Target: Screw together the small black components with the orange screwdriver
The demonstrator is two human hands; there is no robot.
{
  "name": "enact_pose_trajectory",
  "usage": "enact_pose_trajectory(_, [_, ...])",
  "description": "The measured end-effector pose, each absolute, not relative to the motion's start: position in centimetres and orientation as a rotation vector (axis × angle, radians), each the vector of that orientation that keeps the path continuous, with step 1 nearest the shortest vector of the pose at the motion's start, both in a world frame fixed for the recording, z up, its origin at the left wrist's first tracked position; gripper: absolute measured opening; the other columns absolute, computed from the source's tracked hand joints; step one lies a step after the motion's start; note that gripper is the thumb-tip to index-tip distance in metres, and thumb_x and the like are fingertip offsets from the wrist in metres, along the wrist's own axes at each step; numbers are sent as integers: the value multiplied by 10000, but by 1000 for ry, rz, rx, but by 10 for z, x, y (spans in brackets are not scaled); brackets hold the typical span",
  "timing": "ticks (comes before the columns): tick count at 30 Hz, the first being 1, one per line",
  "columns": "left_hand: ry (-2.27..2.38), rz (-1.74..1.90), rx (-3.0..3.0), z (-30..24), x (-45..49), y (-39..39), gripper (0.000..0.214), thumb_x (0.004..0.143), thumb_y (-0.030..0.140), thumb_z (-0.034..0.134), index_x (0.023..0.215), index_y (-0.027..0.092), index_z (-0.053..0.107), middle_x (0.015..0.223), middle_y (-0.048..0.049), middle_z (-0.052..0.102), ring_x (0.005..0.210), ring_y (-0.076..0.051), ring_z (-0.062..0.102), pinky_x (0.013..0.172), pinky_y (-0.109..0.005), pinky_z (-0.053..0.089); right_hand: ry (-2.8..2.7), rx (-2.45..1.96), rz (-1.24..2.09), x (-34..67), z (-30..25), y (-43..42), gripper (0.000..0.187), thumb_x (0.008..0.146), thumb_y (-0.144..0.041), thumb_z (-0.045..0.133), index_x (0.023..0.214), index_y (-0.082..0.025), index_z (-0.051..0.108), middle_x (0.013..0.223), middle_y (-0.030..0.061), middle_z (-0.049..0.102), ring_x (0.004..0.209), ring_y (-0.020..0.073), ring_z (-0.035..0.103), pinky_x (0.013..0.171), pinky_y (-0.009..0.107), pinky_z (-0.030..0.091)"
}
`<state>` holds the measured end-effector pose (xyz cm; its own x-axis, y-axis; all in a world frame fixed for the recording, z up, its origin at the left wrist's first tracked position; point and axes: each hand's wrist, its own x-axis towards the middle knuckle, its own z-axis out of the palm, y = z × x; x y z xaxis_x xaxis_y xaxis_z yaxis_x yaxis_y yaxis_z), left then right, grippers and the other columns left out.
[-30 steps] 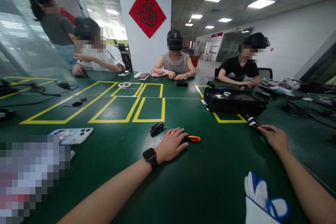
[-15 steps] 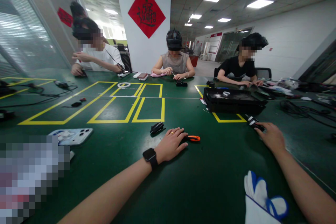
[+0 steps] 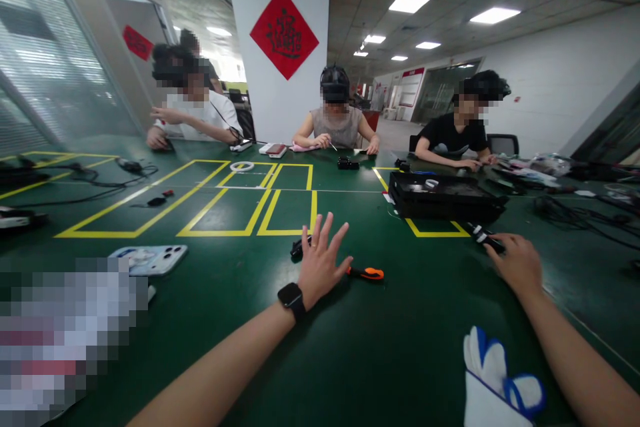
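My left hand (image 3: 324,259), with a dark watch (image 3: 291,299) on its wrist, is open with its fingers spread. Just beyond its fingers a small black object (image 3: 297,249) is partly covered by the hand. Close to its thumb lies a tool with an orange and black handle (image 3: 369,273) on the green table; the hand is not gripping it. On the right, my right hand (image 3: 517,263) has its fingers closed on the near end of a slim black object with white bands (image 3: 481,235), whose kind I cannot make out.
A black tray (image 3: 445,203) with a white ring stands beyond my right hand. White and blue gloves (image 3: 493,373) lie near the front edge. A phone (image 3: 153,259) is at left. Yellow tape (image 3: 217,233) marks rectangles. Several people (image 3: 336,123) sit opposite.
My left hand has lifted off the orange-handled tool, moved slightly left and spread its fingers. The right hand keeps its hold. The person opposite in the middle has moved one hand sideways.
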<state>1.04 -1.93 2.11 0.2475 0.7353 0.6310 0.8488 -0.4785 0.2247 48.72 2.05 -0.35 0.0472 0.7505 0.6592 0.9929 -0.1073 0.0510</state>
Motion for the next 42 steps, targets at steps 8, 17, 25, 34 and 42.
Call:
enact_pose_trajectory(8, [-1766,-1209,-2190,6,-45,17,707,739,451,569,1334,222,261,1441,-128,189,1339,-315,92,1025,-556,177,-1794,-1808,-779,473,-2,17,327,798,-348,444,1040,-147,535,1097,135,522,997,262,458,834,371,339])
enact_pose_trajectory(17, [-1893,-1241,-2521,-11,-80,23,474,713,397,598,1123,190,481,1085,-80,572,991,-229,558,864,-384,436,-1638,-1843,-629,476,-1,18,349,820,-354,366,1046,-148,535,1124,144,512,1064,279,435,892,425,321])
enact_pose_trajectory(25, [-1806,-1193,-2567,-6,-73,22,372,729,314,591,1085,212,560,1067,-66,615,990,-233,558,888,-389,415,-2130,-1422,314,312,51,-1,309,853,-379,391,1087,-235,534,1067,63,567,958,217,526,824,365,414])
enact_pose_trajectory(34, [-1935,-1445,-2547,6,-58,10,428,739,367,572,1127,198,509,974,-52,645,890,-195,599,812,-334,448,-2198,-1428,545,181,23,3,199,775,-264,547,960,-219,607,934,58,573,851,201,522,731,328,392])
enact_pose_trajectory(42, [-1952,-1782,-2689,7,-35,5,343,694,298,624,1000,186,516,930,-29,635,808,-155,602,766,-305,456,-1166,-1000,1199,185,3,3,242,721,-322,634,928,-198,617,691,-12,578,524,90,435,470,217,322])
